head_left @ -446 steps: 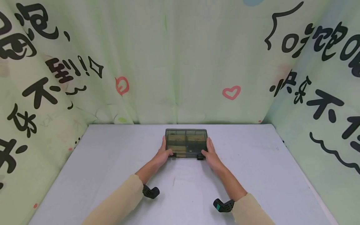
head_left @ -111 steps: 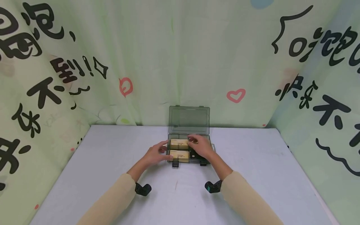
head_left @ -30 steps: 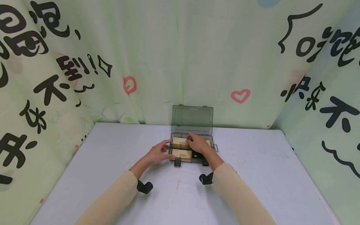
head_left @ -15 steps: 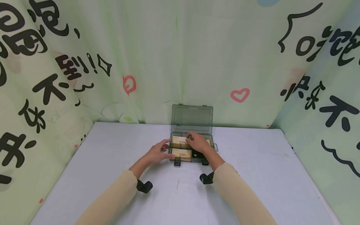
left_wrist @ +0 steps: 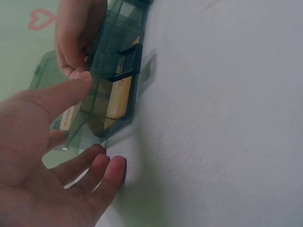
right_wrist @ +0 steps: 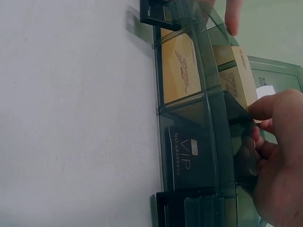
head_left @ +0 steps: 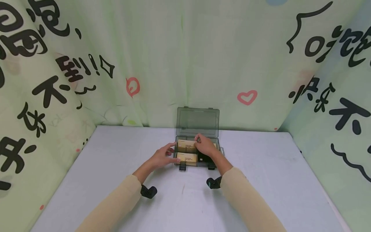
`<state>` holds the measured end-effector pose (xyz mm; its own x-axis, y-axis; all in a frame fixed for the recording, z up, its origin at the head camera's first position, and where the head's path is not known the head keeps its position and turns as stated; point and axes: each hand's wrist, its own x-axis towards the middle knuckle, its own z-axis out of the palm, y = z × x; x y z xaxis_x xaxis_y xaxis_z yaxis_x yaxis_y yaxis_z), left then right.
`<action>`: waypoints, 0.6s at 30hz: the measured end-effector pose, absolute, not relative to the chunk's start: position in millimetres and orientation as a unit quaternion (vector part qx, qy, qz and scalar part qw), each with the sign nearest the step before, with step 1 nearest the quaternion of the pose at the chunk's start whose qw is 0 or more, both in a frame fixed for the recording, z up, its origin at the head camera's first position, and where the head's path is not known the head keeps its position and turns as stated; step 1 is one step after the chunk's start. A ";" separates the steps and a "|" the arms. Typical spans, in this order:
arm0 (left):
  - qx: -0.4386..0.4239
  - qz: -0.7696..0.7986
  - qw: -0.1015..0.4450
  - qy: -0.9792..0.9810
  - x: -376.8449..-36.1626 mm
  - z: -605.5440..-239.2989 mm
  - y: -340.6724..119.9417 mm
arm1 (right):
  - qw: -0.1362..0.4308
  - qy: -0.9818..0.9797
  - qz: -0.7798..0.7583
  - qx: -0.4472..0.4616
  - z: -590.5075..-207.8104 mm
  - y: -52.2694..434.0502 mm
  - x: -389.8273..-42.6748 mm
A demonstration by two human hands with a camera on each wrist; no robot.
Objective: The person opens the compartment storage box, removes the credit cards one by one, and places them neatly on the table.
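Observation:
A smoky clear plastic case (head_left: 203, 163) lies on the table with its lid (head_left: 197, 120) standing upright. It holds tan card packs (head_left: 186, 158) (right_wrist: 177, 75) and a black VIP card (right_wrist: 182, 156). My right hand (head_left: 200, 144) (right_wrist: 258, 124) reaches into the rear compartment and pinches the end of the rear tan pack (right_wrist: 239, 80). My left hand (head_left: 169, 154) (left_wrist: 90, 125) lies at the case's left end with straight fingers, its thumb touching the wall. Two black latches (head_left: 182, 167) (left_wrist: 128, 64) hang open at the front.
The grey table (head_left: 116, 167) is walled on three sides by pale green printed cloth (head_left: 185, 64). Black wrist camera mounts (head_left: 148, 191) (head_left: 214, 182) sit under both sleeves.
The case, closed in the earliest frame, now stands open. Over the last second my right hand's fingers have shifted slightly right on the rear tan pack. My left hand has stayed put.

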<state>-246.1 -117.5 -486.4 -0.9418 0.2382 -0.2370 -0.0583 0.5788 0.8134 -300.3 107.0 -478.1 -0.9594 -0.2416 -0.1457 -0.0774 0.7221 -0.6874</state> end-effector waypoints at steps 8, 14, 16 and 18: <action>0.048 0.450 0.165 0.876 -248.0 -485.0 -117.8 | 0.104 0.927 -0.348 -0.092 -475.7 107.9 -299.3; 0.044 0.456 0.167 0.873 -246.8 -484.3 -117.4 | 0.095 0.918 -0.374 -0.092 -476.9 109.1 -298.4; 0.044 0.457 0.169 0.872 -246.6 -484.4 -117.1 | 0.091 0.911 -0.392 -0.089 -478.3 110.5 -297.5; 0.046 0.456 0.169 0.872 -246.9 -484.8 -117.1 | 0.085 0.902 -0.414 -0.084 -478.8 112.2 -296.6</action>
